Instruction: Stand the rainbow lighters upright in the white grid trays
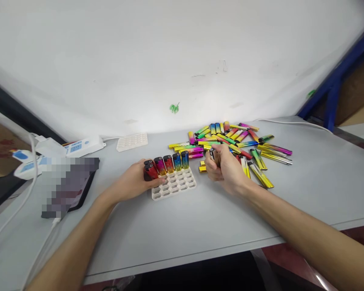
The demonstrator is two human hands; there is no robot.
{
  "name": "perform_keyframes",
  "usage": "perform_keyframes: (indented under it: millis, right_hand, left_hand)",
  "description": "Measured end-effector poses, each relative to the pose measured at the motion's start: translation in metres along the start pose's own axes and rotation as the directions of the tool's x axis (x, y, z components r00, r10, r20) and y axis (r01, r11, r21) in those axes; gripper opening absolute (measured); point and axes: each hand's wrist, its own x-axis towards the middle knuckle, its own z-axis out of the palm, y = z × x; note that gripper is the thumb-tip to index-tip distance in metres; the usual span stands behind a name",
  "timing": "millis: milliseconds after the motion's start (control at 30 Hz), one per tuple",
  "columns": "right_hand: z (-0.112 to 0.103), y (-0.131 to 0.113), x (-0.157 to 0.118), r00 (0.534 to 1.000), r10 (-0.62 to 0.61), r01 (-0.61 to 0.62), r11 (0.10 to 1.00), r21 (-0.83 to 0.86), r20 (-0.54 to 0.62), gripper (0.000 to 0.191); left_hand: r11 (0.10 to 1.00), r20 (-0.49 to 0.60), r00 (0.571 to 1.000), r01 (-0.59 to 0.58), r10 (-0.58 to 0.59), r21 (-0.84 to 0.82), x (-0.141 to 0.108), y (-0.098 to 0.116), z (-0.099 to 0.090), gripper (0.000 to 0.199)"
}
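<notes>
A white honeycomb tray (173, 186) lies on the table with several colourful lighters (168, 164) upright along its far row. My left hand (133, 182) is closed round the tray's left end. Its fingers wrap a red lighter (152, 171) that tilts slightly, and the thumb lies across the tray's holes. Whether that lighter's base sits in a hole is hidden. To the right, my right hand (226, 167) is curled round a lighter (214, 155), with only its dark top end showing. Just beyond this hand spreads a loose pile of shiny lighters (261, 161).
Another white tray (132, 142) lies near the wall. On the left are a power strip (81, 147), a tablet-like device (69, 188) with a plugged-in cable, and loose white cables (33, 178). A blue metal frame (333, 97) stands at the right.
</notes>
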Motion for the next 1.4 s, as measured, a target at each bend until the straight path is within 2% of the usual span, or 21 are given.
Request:
perform_keyframes:
  millis: [167,300,367,433,500,600,733,800,933,1100,1167,1300,1400]
  right_hand:
    - [-0.004,0.003,0.001,1.0,-0.025,0.025,1.0,-0.018,0.017,0.055]
    - [-0.005,0.006,0.002,0.989,-0.148,0.148,0.987,-0.066,0.003,0.045]
    - [-0.005,0.007,0.002,0.974,-0.227,0.222,0.962,-0.159,-0.013,0.037]
    - [-0.005,0.006,0.001,0.949,-0.317,0.3,0.903,-0.307,-0.003,0.027]
    - [-0.004,0.005,-0.002,0.914,-0.405,0.376,0.806,-0.457,0.038,0.018]
    - [-0.002,0.004,-0.006,0.873,-0.473,0.446,0.678,-0.584,0.117,0.013]
    - [0.005,0.009,-0.01,0.836,-0.509,0.524,0.632,-0.571,0.203,0.013]
    - [0.011,0.016,-0.008,0.795,-0.558,0.585,0.6,-0.546,0.239,0.017]
    - [0.029,0.028,-0.002,0.711,-0.621,0.663,0.436,-0.608,0.33,0.021]
    - [0.044,0.038,0.007,0.664,-0.583,0.699,0.26,-0.666,0.469,0.015]
    - [0.045,0.039,0.01,0.67,-0.558,0.688,0.218,-0.692,0.49,0.014]
    - [0.046,0.037,0.011,0.741,-0.483,0.601,0.167,-0.781,0.467,0.013]
    - [0.047,0.035,0.01,0.759,-0.437,0.576,0.106,-0.81,0.483,0.019]
  left_hand:
    - [1.0,-0.005,1.0,0.003,-0.003,0.006,-0.001,0.002,0.0,0.041]
    - [1.0,-0.003,1.0,0.001,-0.001,-0.015,-0.002,0.005,0.0,0.039]
    - [1.0,-0.003,1.0,-0.015,0.015,-0.015,-0.002,0.005,0.0,0.037]
    - [0.999,-0.007,1.0,-0.031,0.031,-0.013,-0.002,0.004,0.0,0.037]
    - [0.999,-0.014,0.999,-0.036,0.036,-0.008,-0.002,0.003,0.0,0.037]
    - [0.999,-0.023,0.999,-0.046,0.045,-0.014,-0.002,0.003,0.001,0.038]
    - [0.998,-0.028,0.998,-0.057,0.057,-0.015,-0.003,0.004,0.0,0.037]
    - [0.998,-0.011,0.998,-0.066,0.066,-0.005,-0.003,0.005,-0.001,0.036]
    - [0.996,-0.004,0.996,-0.084,0.084,0.019,-0.005,0.006,-0.003,0.034]
    - [0.99,-0.019,0.99,-0.136,0.137,0.029,-0.007,0.008,-0.003,0.024]
    - [0.988,-0.033,0.988,-0.148,0.15,0.041,-0.007,0.009,-0.003,0.022]
    - [0.991,-0.034,0.99,-0.135,0.136,0.023,-0.008,0.011,-0.003,0.026]
    - [0.993,-0.047,0.992,-0.116,0.117,0.013,-0.007,0.01,-0.003,0.034]
